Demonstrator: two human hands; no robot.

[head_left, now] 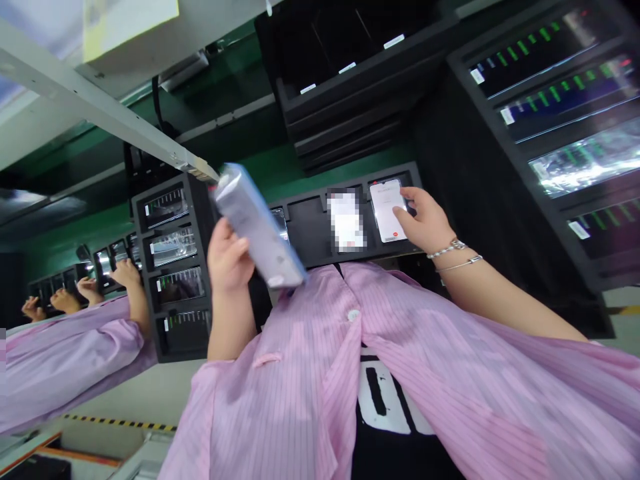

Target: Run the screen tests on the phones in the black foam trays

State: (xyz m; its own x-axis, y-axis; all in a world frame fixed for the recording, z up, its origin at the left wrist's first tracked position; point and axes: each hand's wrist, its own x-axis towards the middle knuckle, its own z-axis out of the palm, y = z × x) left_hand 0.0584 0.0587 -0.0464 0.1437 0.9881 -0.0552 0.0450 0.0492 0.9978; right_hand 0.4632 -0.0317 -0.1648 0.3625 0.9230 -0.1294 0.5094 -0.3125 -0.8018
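My left hand (227, 257) is closed round a pale blue-grey phone (257, 227), which it holds up tilted, back side facing me, in front of the black slotted tray (310, 230). My right hand (425, 223), with bracelets on its wrist, pinches the right edge of a lit phone (387, 208) with a white screen. The thumb lies on the glass and the fingers reach behind the edge. That phone rests in a slot of the tray. Another phone (347, 221), blurred out, stands in the slot to its left.
Black racks (177, 267) with lit phones stand at the left, and a taller rack (560, 100) at the right. Stacked black trays (350, 73) sit behind. A metal rail (100, 113) crosses the upper left. A co-worker's pink sleeve (70, 353) and hands (125, 272) are at the left.
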